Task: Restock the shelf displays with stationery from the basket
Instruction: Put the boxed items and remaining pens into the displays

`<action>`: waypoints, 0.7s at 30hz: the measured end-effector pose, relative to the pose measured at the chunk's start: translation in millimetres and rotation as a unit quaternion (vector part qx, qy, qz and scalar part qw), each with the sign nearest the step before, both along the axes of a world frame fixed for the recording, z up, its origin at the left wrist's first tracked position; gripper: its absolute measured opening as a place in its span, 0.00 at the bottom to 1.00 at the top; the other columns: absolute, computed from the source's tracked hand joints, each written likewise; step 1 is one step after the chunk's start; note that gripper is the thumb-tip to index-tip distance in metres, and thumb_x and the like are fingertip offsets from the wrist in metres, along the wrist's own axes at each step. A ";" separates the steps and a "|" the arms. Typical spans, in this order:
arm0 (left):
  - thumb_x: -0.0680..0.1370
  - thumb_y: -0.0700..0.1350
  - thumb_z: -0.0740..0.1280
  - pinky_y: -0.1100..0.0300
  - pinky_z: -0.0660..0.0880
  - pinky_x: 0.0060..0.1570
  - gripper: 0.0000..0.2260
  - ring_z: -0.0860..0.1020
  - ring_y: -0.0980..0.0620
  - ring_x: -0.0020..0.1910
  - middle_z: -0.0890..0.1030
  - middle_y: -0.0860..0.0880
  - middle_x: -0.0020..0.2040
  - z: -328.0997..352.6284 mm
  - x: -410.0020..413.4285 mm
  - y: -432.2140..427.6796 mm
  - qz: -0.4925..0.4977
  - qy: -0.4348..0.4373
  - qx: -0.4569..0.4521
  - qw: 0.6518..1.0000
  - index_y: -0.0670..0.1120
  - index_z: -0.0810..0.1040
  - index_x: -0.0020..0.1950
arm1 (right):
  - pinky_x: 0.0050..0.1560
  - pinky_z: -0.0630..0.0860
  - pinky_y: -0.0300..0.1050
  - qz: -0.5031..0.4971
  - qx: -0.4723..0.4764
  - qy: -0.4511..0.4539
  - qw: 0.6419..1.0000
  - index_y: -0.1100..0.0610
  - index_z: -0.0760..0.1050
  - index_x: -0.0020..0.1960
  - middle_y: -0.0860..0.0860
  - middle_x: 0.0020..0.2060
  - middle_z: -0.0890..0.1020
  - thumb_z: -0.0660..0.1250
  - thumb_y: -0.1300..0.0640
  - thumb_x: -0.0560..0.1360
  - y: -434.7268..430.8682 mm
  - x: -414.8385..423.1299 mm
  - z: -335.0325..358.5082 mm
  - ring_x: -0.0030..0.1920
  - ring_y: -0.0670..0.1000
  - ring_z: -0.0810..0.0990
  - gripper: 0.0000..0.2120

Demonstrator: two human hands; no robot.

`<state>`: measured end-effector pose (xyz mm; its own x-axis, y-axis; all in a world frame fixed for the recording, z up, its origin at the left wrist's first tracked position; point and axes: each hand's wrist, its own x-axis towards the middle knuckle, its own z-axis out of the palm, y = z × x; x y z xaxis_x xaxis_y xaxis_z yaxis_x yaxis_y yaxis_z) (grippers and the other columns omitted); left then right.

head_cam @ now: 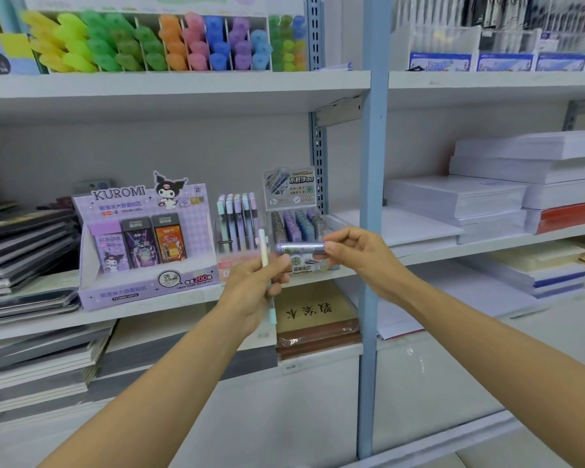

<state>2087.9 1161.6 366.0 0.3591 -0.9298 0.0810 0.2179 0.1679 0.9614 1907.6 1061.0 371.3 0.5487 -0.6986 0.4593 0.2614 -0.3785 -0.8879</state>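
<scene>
My left hand (250, 287) grips a mint-tipped pen (262, 249); my right hand (355, 256) pinches a purple tube (298, 248). Behind them, the display box (142, 295) reads KUROMI, 2B 0.5mm.

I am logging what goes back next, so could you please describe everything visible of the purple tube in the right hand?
The purple tube is a small, slim cylinder, glossy like plastic, with a darker patch near its middle. It lies roughly level in the air, in front of the display of similar tubes on the shelf. The right hand pinches its right end; its left end is close to the left hand, and whether they touch is unclear.
</scene>
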 end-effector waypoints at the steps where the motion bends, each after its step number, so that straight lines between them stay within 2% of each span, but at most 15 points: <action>1: 0.73 0.39 0.71 0.70 0.69 0.25 0.05 0.75 0.56 0.33 0.81 0.43 0.42 0.4 -3.1 -1.0 0.010 0.023 -0.013 1.000 0.40 0.81 0.48 | 0.48 0.80 0.41 0.013 0.010 0.011 1.000 0.66 0.75 0.53 0.62 0.49 0.84 0.69 0.66 0.74 2.4 1.3 -2.6 0.49 0.58 0.84 0.09; 4: 0.74 0.39 0.72 0.69 0.68 0.25 0.06 0.75 0.56 0.34 0.81 0.45 0.40 -0.5 -9.7 -2.9 0.038 0.048 -0.048 0.997 0.42 0.82 0.49 | 0.50 0.81 0.42 0.054 0.016 0.048 0.997 0.67 0.74 0.53 0.60 0.48 0.84 0.70 0.67 0.73 9.6 7.4 -8.9 0.50 0.59 0.84 0.10; 8: 0.74 0.42 0.72 0.68 0.68 0.27 0.05 0.77 0.56 0.36 0.83 0.48 0.39 -1.2 -13.1 0.4 0.049 -0.006 -0.074 0.996 0.45 0.81 0.50 | 0.50 0.80 0.43 0.066 0.009 0.085 0.994 0.68 0.75 0.55 0.59 0.47 0.85 0.70 0.66 0.74 13.2 12.5 -11.0 0.47 0.55 0.84 0.11; 11: 0.74 0.45 0.73 0.68 0.70 0.31 0.03 0.77 0.59 0.33 0.82 0.52 0.36 -2.3 -13.4 2.1 0.094 -0.105 -0.068 0.988 0.48 0.81 0.46 | 0.51 0.80 0.47 0.002 -0.029 0.088 0.996 0.60 0.79 0.54 0.56 0.47 0.85 0.70 0.54 0.73 13.9 13.5 -2.4 0.47 0.54 0.83 0.13; 13: 0.73 0.44 0.74 0.71 0.72 0.32 0.04 0.78 0.60 0.32 0.82 0.51 0.37 -3.9 -15.1 2.5 0.104 -0.150 -0.084 0.980 0.46 0.81 0.46 | 0.46 0.79 0.44 -0.029 -0.027 0.051 0.998 0.56 0.79 0.53 0.52 0.43 0.84 0.70 0.49 0.71 14.5 15.7 4.2 0.42 0.50 0.82 0.15; 15: 0.72 0.42 0.75 0.70 0.75 0.36 0.06 0.80 0.58 0.35 0.84 0.47 0.39 -6.0 -17.9 2.0 0.097 -0.184 -0.096 0.973 0.42 0.82 0.47 | 0.40 0.78 0.41 -0.032 -0.037 0.042 0.998 0.56 0.79 0.50 0.48 0.39 0.83 0.73 0.51 0.70 15.2 20.2 7.9 0.39 0.47 0.81 0.12; 17: 0.72 0.42 0.75 0.64 0.79 0.42 0.08 0.83 0.53 0.40 0.85 0.45 0.42 -7.6 -20.8 1.8 0.089 -0.214 -0.096 0.968 0.41 0.82 0.47 | 0.38 0.78 0.38 -0.026 -0.052 0.051 0.997 0.57 0.79 0.47 0.48 0.36 0.84 0.75 0.57 0.70 14.4 25.6 8.0 0.37 0.47 0.81 0.08; 19: 0.72 0.42 0.75 0.63 0.79 0.43 0.07 0.82 0.53 0.40 0.84 0.45 0.41 -8.6 -20.0 0.6 0.083 -0.222 -0.096 0.967 0.41 0.82 0.47 | 0.41 0.80 0.40 -0.033 -0.059 0.056 0.996 0.59 0.80 0.47 0.52 0.38 0.85 0.74 0.61 0.71 11.6 27.3 9.5 0.38 0.49 0.83 0.07; 21: 0.75 0.44 0.72 0.66 0.76 0.40 0.05 0.79 0.57 0.37 0.84 0.47 0.41 -8.6 -15.8 -1.2 0.078 -0.223 -0.076 0.969 0.44 0.82 0.48 | 0.45 0.81 0.42 -0.060 -0.073 0.053 0.994 0.60 0.81 0.50 0.56 0.42 0.85 0.72 0.62 0.73 5.5 24.7 14.6 0.40 0.50 0.83 0.06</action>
<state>2072.1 1160.4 357.3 0.3915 -0.8326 0.3917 -0.2537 0.3115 0.9157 1932.3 1066.4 385.9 0.5166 -0.6920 0.5042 0.1141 -0.5280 -0.8416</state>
